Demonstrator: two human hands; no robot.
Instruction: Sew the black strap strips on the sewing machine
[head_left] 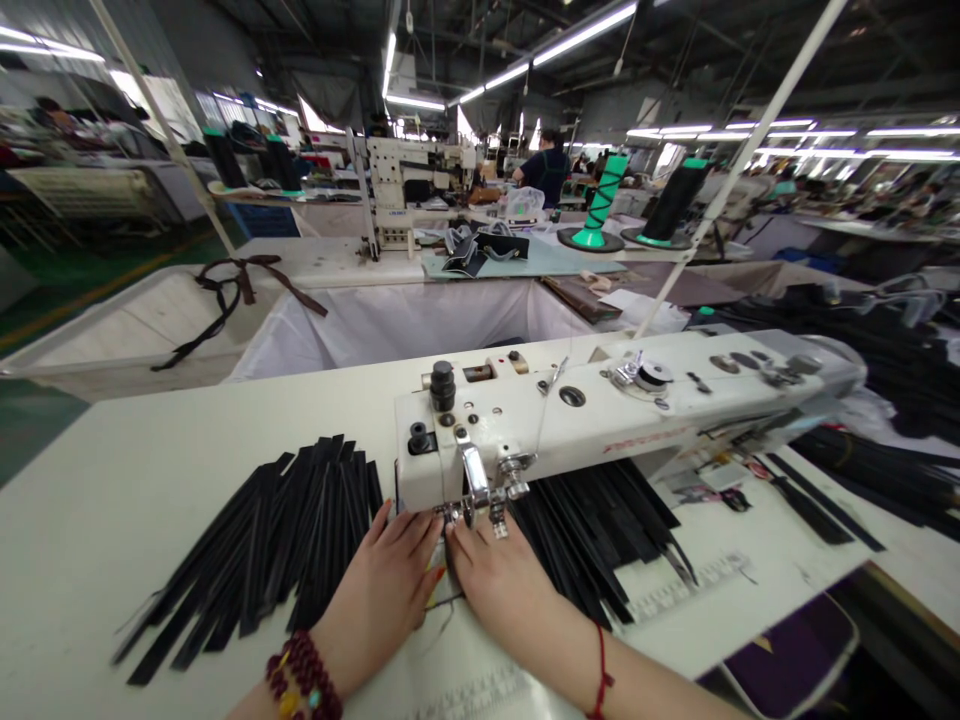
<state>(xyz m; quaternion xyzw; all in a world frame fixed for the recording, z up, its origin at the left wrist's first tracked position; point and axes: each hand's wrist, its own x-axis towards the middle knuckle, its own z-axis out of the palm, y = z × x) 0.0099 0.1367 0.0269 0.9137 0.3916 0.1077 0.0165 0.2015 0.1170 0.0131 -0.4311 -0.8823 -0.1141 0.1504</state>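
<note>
My left hand (397, 565) lies at the left of the sewing machine's (555, 410) needle area, palm down with fingers stretched forward and the thumb apart. Just across from it, my right hand (495, 570) has its fingers close together under the machine head, their tips partly hidden by metal parts. A short dark piece of strip (452, 583) shows between the hands, at the edge of the right one. Left of my left hand fans out a pile of black strips (262, 540). A second pile of black strips (592, 530) lies right of the needle, partly under the machine arm.
Beyond the table (127, 460) hangs a white cloth bin (375, 320), with a dark strap (240, 285) over its edge. Thread cones (604, 205) stand behind. More black material (862, 350) is heaped at right. A person (549, 170) is further back.
</note>
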